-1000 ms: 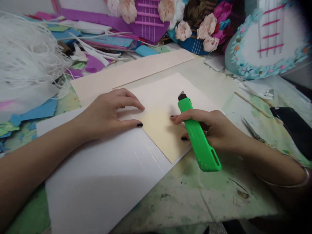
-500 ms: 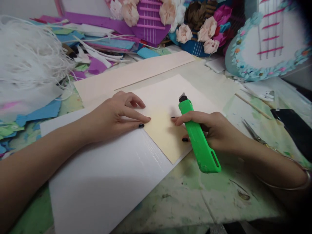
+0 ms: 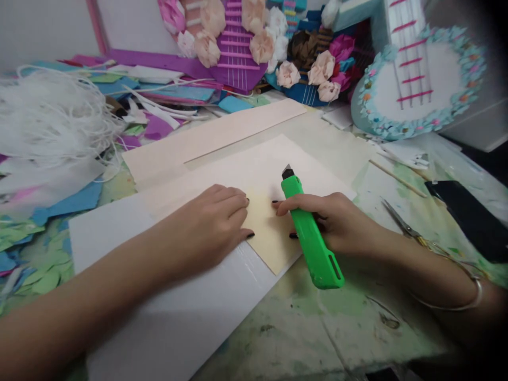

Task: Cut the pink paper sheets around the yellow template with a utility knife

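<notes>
A green utility knife (image 3: pixel 307 235) rests in the grip of my right hand (image 3: pixel 337 222), its short blade bared and pointing up and away. The blade is apart from the cream paper sheet (image 3: pixel 273 164). This sheet lies over a white board (image 3: pixel 178 323), its near corner close to the board's edge. My left hand (image 3: pixel 214 217) lies over the sheet's left edge, fingers bent and thumb stretched apart from them, dark nails on the paper. Its palm is hidden. Farther back lies a long cream paper strip (image 3: pixel 222 127).
White cord (image 3: pixel 63 116) is heaped at left above coloured scraps. Decorated paper guitars stand behind, one with a light-blue rim (image 3: pixel 420 84). At right lie scissors (image 3: pixel 405 222), a thin wooden stick (image 3: pixel 397 177) and a black phone-like slab (image 3: pixel 468 217).
My left hand has moved down and turned, its fingers now bent over the sheet's edge. My right hand keeps the knife in nearly the same pose. The view has shifted slightly.
</notes>
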Demonstrator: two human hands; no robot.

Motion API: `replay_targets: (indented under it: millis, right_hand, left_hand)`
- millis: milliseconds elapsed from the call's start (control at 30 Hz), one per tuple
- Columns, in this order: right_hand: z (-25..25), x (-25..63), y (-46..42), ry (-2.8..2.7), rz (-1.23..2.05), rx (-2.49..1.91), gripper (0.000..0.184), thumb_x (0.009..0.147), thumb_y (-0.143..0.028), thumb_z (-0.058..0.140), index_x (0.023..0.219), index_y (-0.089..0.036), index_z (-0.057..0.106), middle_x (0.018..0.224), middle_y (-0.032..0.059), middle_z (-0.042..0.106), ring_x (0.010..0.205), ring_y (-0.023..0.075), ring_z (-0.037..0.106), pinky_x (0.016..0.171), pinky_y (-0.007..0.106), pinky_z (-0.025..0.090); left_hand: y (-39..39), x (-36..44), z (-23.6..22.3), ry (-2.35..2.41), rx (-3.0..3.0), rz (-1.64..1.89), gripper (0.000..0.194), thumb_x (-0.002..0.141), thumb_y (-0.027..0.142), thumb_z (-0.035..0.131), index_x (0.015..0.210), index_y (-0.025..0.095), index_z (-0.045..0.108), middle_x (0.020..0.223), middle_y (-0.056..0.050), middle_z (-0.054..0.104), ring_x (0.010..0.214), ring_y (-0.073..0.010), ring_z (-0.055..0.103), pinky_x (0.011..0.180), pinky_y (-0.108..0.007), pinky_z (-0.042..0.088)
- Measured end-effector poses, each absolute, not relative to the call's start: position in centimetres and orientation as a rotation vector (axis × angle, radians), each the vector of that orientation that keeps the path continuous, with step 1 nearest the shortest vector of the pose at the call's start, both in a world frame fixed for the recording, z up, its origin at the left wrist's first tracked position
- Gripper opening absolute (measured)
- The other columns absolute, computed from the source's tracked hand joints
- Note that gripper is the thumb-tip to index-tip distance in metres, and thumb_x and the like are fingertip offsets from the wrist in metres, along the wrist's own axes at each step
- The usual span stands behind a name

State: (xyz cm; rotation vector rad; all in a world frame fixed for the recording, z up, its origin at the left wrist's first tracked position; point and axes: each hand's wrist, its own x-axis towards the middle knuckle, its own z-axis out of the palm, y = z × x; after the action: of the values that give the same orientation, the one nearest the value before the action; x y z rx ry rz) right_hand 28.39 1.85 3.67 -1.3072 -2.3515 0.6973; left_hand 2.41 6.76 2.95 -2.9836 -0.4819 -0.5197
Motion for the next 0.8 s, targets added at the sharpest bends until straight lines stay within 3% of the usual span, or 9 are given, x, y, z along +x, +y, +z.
replay_targets:
  millis: [100, 200, 300, 400, 600, 800]
  right_hand:
    - [3.8, 28.4, 2.0, -2.351, 0.716, -1.291, 0.040, 0.078, -0.013, 0.067, 0.115, -0.025, 0.063, 0.079, -0.0026, 0.070, 0.056, 0.0110, 0.056, 0.057, 0.022, 0.041]
    - [4.0, 28.4, 2.3, -2.317, 0.801, -1.243, 0.037, 0.079, -0.021, 0.070, 0.115, -0.024, 0.062, 0.076, -0.0029, 0.067, 0.059, 0.0115, 0.056, 0.059, 0.022, 0.042]
    - [4.2, 28.6, 2.7, -2.063, 0.922, -1.196, 0.036, 0.080, -0.032, 0.072, 0.113, -0.023, 0.061, 0.093, 0.0015, 0.068, 0.069, 0.0130, 0.060, 0.063, 0.025, 0.048]
    - [4.3, 29.1, 3.2, -1.723, 0.949, -1.136, 0.032, 0.084, -0.038, 0.068, 0.110, -0.025, 0.056, 0.115, 0.0065, 0.064, 0.084, 0.0163, 0.066, 0.062, 0.025, 0.051]
    - [4.0, 29.8, 4.0, -1.482, 0.928, -1.136, 0.027, 0.088, -0.040, 0.064, 0.105, -0.022, 0.055, 0.097, 0.0065, 0.066, 0.097, 0.0218, 0.069, 0.058, 0.024, 0.051]
    - [3.1, 29.3, 4.1, -1.522, 1.093, -1.006, 0.024, 0.078, -0.022, 0.074, 0.097, -0.021, 0.059, 0.112, 0.0062, 0.062, 0.106, 0.0206, 0.066, 0.084, 0.032, 0.056]
  left_hand:
    - [5.9, 3.4, 3.1, -0.556, -2.977, -0.369, 0.033, 0.097, 0.031, 0.045, 0.092, 0.006, 0.066, 0.095, -0.021, 0.063, 0.095, -0.0340, 0.060, 0.082, -0.049, 0.052]
    - [5.5, 3.9, 3.2, -0.591, -2.963, -0.263, 0.041, 0.097, 0.036, 0.042, 0.117, 0.007, 0.062, 0.091, -0.018, 0.059, 0.085, -0.0327, 0.057, 0.075, -0.051, 0.051]
    - [5.4, 3.9, 3.1, -0.562, -2.943, -0.277, 0.046, 0.098, 0.035, 0.038, 0.132, 0.009, 0.056, 0.090, -0.016, 0.057, 0.084, -0.0324, 0.055, 0.074, -0.051, 0.051]
    - [5.4, 3.7, 2.8, -0.533, -2.942, -0.304, 0.045, 0.097, 0.032, 0.039, 0.132, 0.009, 0.057, 0.090, -0.016, 0.056, 0.083, -0.0315, 0.054, 0.074, -0.051, 0.052]
    - [5.5, 3.4, 2.6, -0.543, -2.980, -0.317, 0.046, 0.097, 0.031, 0.041, 0.135, 0.010, 0.055, 0.096, -0.016, 0.055, 0.091, -0.0326, 0.053, 0.077, -0.051, 0.052]
    - [5.5, 3.2, 1.4, -0.590, -3.041, -0.436, 0.044, 0.097, 0.029, 0.044, 0.136, 0.011, 0.054, 0.112, -0.019, 0.053, 0.114, -0.0384, 0.050, 0.092, -0.057, 0.049]
